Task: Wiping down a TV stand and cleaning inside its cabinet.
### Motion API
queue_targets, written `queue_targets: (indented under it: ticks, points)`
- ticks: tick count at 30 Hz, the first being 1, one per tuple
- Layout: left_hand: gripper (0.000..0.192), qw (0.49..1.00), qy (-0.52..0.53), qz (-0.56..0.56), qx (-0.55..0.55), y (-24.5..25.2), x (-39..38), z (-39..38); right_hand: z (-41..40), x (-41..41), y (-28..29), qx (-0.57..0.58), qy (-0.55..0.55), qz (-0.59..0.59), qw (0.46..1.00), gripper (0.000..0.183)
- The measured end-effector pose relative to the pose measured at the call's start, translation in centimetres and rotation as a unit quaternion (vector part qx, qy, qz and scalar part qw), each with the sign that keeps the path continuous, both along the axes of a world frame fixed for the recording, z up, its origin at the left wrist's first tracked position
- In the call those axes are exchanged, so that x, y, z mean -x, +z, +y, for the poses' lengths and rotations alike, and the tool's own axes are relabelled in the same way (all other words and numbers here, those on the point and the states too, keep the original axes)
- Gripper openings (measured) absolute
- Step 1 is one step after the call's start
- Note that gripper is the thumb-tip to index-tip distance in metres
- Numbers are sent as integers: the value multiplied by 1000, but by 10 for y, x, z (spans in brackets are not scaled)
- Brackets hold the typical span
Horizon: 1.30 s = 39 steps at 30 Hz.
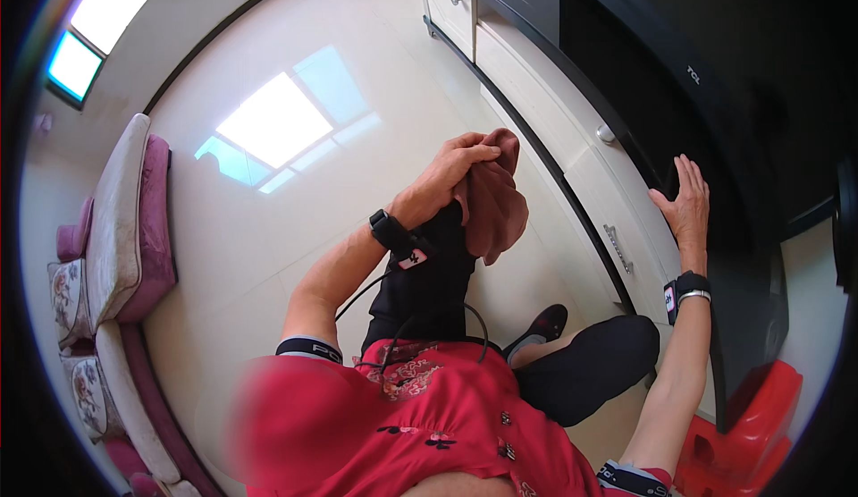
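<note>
A reddish-brown cloth hangs in loose folds from my left hand, whose fingers pinch its upper end above my knee. My right hand is spread at the front edge of the dark top of a TV cabinet, holding nothing; whether its palm presses on the surface is hard to tell. Just beyond that hand stands a large black TCL television. Below the cabinet top are white drawer fronts, one with a metal handle and another with a round knob.
At the right, a red plastic stool stands close to the cabinet's end. A purple and cream sofa with patterned cushions lines the left side. Window light reflects off the glossy tiled floor. Black cables cross my lap.
</note>
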<state>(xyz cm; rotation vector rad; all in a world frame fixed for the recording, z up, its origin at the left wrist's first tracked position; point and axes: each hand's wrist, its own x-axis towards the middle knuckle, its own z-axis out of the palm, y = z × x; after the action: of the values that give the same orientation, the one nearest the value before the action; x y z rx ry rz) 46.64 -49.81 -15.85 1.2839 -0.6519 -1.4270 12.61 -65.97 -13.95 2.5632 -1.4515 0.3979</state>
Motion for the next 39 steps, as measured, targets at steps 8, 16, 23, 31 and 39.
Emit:
queue_targets:
  ticks: [8,16,23,31,39]
  points:
    - [39,999,18,30,16,-7,-1,-6,-5,2,-2,8,-11,2,1000,67]
    - [39,1000,-6,14,-6,7,3,-3,-4,4,-7,10,-17,4,1000,67]
    - [39,1000,-8,-11,7,11,6,-2,-7,4,-9,6,-23,-7,1000,69]
    - [39,1000,-7,-2,-9,12,6,-3,-7,3,-8,10,-18,-2,1000,69]
    - [37,1000,1,15,7,1,3,-5,-8,3,-10,16,-21,2,1000,69]
